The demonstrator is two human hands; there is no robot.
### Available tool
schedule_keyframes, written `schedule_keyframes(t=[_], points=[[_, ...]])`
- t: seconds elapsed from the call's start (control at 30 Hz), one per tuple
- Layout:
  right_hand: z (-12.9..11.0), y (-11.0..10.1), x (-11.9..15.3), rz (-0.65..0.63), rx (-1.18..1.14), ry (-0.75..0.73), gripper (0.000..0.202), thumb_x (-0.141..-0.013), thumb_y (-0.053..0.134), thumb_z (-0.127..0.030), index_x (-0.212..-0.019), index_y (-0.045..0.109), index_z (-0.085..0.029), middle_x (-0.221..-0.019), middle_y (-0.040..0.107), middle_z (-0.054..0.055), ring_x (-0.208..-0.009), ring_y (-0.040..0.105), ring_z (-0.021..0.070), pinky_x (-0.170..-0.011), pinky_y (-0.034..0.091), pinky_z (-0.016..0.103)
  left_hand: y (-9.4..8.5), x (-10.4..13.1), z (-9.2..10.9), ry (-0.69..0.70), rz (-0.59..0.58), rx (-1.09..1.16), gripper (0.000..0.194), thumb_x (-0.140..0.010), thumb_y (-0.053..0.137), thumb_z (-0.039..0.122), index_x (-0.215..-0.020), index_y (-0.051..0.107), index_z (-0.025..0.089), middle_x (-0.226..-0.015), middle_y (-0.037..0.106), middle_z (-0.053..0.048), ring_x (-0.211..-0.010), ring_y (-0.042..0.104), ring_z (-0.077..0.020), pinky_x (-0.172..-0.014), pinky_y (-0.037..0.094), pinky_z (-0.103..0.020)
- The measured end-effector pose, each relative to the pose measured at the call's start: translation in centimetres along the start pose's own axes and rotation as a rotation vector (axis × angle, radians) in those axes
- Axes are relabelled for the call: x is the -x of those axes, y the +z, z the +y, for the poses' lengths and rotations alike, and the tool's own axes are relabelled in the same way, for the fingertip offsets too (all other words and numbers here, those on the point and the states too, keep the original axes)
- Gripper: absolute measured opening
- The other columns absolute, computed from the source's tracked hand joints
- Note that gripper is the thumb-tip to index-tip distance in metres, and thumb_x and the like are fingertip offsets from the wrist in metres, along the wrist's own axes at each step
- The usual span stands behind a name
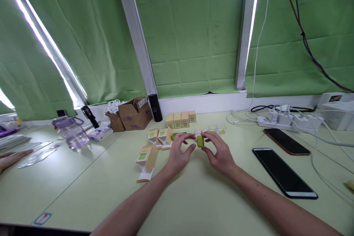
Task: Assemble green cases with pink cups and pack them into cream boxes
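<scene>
My right hand holds a small olive-green case between thumb and fingers, just above the table. My left hand is beside it on the left, thumb and index finger apart, with a small gap to the case. Partly hidden behind the left fingers lies another green item. Left of that hand are open tan cartons with green labels, the nearest carton with its white flap folded out. Behind my hands stands a row of tan boxes. Small clear plastic pieces lie behind the right hand.
To the right lie a phone and a darker phone, near a power strip with trailing cables. At back left are a cardboard box, a black cylinder and a water bottle. Another person's hand rests at far left.
</scene>
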State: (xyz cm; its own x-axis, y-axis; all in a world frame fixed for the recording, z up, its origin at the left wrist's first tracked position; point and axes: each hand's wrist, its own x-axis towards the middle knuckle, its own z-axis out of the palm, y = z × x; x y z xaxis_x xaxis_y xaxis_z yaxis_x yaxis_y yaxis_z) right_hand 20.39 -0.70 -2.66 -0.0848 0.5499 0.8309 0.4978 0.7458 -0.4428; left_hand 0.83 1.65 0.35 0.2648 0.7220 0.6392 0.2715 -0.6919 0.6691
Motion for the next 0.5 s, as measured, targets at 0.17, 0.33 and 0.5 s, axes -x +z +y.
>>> schedule_keyframes(t=[0.17,0.33,0.5], points=[[-0.2,0.1,-0.1,0.037,-0.051,0.032,0.045,-0.092,0.059,-0.013,-0.135,0.056,-0.028,-0.132,0.064,0.011,-0.120,0.064,0.0280,-0.094,0.064,0.049,0.8,-0.2,0.0,-0.249,-0.010,0.062,0.016,-0.089,0.067,0.031,-0.095,0.076,0.018,-0.101,0.078,-0.010,-0.099,0.070,-0.0243,-0.080,0.056,-0.035],[0.1,0.5,0.3,0.029,-0.031,0.017,0.045,-0.092,0.059,-0.013,-0.135,0.056,-0.027,-0.131,0.064,0.013,-0.120,0.065,0.0296,-0.093,0.064,0.050,1.2,-0.2,0.3,-0.391,0.003,0.192,0.027,-0.083,0.075,0.042,-0.090,0.077,0.016,-0.094,0.079,-0.008,-0.078,0.070,-0.0195,-0.071,0.056,-0.031],[0.1,0.6,0.4,0.019,-0.009,-0.009,0.044,-0.093,0.059,-0.012,-0.135,0.055,-0.026,-0.130,0.065,0.012,-0.122,0.064,0.0291,-0.096,0.063,0.050,1.1,-0.3,0.3,-0.435,0.027,0.211,0.028,-0.078,0.078,0.042,-0.085,0.078,0.015,-0.088,0.078,-0.007,-0.069,0.067,-0.0171,-0.068,0.056,-0.030]])
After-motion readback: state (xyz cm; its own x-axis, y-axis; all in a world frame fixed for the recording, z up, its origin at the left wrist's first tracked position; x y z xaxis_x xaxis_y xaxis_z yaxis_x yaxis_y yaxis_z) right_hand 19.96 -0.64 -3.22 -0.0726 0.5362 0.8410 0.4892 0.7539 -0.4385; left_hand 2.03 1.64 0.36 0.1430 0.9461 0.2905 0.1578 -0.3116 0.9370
